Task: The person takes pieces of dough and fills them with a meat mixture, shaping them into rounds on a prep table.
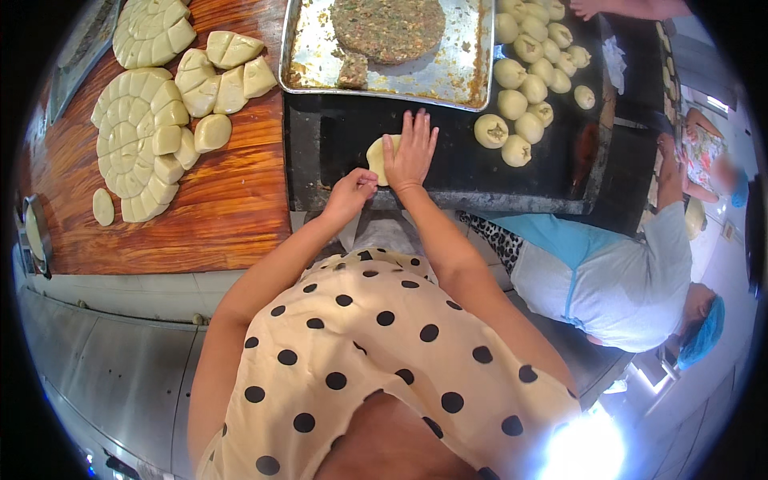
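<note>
A flattened round of pale dough (pixel 376 162) lies on the black work surface (pixel 340 132) in front of me. My right hand (pixel 410 156) is spread flat over its right side, fingers pointing away, hiding part of it. At the near left edge of the round, my left hand (pixel 352 194) is closed, thumb and fingertips pinching the dough. Beyond my hands stands a metal tray (pixel 472 80) with a big mass of brownish-green filling (pixel 388 28) and a smaller lump broken off beside it.
Cut dough pieces (pixel 132 132) cover part of the wooden board (pixel 232 212) at left. Several filled buns (pixel 512 104) sit right of the tray. A co-worker (pixel 600 272) in a blue hair cap stands close at right; another person's hand (pixel 588 6) reaches in at the top.
</note>
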The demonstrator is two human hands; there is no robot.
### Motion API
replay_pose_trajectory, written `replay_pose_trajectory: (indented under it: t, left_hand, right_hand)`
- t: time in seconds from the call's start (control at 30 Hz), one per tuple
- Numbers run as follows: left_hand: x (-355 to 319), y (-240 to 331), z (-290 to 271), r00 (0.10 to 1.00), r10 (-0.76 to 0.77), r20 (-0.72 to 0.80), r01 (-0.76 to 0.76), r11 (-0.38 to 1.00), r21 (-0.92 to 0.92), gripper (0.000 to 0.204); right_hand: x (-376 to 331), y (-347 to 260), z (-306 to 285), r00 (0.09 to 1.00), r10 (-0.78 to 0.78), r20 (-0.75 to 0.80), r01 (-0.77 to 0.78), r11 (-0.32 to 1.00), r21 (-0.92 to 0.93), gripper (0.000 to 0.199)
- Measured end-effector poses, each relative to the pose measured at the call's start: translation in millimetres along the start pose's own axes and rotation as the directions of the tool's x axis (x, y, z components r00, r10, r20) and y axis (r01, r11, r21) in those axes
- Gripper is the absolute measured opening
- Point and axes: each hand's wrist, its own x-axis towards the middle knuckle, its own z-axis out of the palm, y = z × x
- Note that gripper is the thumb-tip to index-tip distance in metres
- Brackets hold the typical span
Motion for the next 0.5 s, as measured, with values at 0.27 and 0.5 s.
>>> replay_pose_trajectory:
  t: [0.27, 0.5]
  left_hand:
    - [-9.0, 53.3, 2.3, 0.824, 0.566, 0.019, -0.350, 0.483, 0.803, 0.021]
    - [-2.1, 39.5, -3.1, 0.838, 0.405, 0.366, -0.402, 0.004, 0.916, 0.081]
  right_hand:
    - [14.2, -0.7, 13.0, 0.919, 0.377, -0.118, -0.339, 0.906, 0.254, 0.069]
    - [33.4, -6.8, 20.4, 0.916, 0.385, -0.115, -0.395, 0.915, -0.084, 0.076]
